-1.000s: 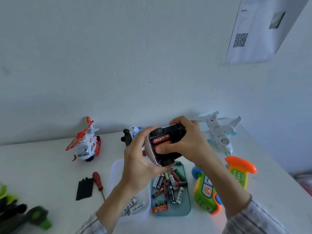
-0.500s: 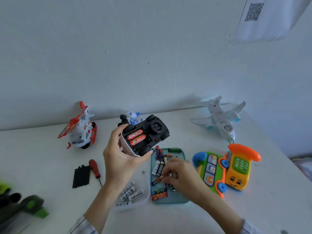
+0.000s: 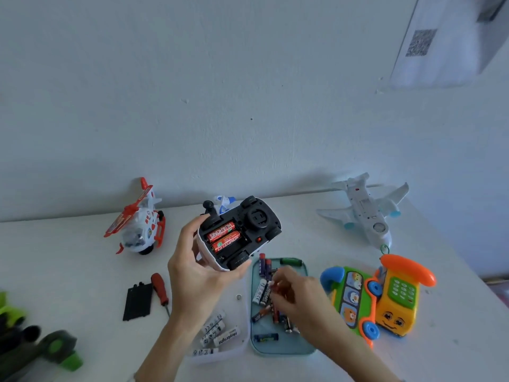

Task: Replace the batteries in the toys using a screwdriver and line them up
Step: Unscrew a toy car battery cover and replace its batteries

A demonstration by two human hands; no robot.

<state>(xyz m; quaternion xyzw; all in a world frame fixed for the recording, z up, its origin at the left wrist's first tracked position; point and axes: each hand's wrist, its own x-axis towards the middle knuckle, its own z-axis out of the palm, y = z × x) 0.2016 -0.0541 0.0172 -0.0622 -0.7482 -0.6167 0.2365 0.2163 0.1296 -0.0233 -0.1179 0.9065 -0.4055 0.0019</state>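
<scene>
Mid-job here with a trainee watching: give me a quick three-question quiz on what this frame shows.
1. True or false: the battery cover is back on the toy car.
2. How many red batteries sit in the car's open bay?
3. Where is the right hand? A) on the screwdriver B) over the green tray of loose batteries C) on the airplane

Key: 1 false; the left hand holds the car, bay open. 2 two. 3 B.

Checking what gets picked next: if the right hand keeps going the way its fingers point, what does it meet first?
Probably the loose batteries in the teal tray; the right hand is already reaching among them.
</scene>
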